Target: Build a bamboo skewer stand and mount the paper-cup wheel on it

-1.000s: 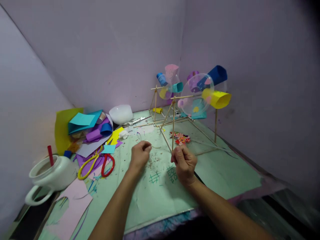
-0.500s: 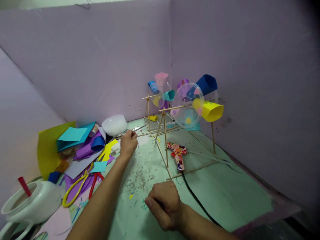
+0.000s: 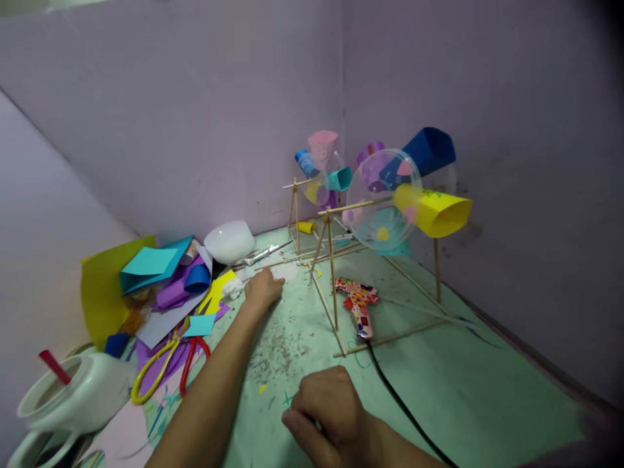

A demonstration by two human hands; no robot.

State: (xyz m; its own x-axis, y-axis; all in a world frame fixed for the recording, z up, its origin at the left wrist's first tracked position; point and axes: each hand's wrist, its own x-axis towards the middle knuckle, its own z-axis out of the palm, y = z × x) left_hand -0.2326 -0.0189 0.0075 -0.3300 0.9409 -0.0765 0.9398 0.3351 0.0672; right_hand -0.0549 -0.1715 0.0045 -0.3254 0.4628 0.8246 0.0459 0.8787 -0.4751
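Note:
My left hand [image 3: 263, 288] reaches to the middle of the green tabletop [image 3: 414, 390], beside a white crumpled tissue [image 3: 233, 288]; a finger points right, and nothing shows in it. Nearer the front, my right hand [image 3: 329, 413] is curled closed, with a tiny pale bit visible between thumb and fingers. A flower-patterned glue gun [image 3: 359, 305] lies beyond it, inside the base of a stick frame [image 3: 330, 279]. That frame carries a clear disc wheel [image 3: 370, 214] with a yellow paper cup [image 3: 436, 211] and a blue paper cup [image 3: 424, 156]. A smaller wheel with a pink cup [image 3: 323, 146] stands behind.
At left lie folded coloured papers [image 3: 151, 262], yellow-handled scissors [image 3: 153, 370], red handles [image 3: 188, 364] and a white pitcher [image 3: 88, 390]. A white bowl [image 3: 229, 242] sits by the back wall. The glue gun's black cable [image 3: 402, 403] runs to the front right.
My left hand has lowered slightly toward the tabletop, and one finger now extends to the right. My right hand remains closed in nearly the same place. The view has shifted a little.

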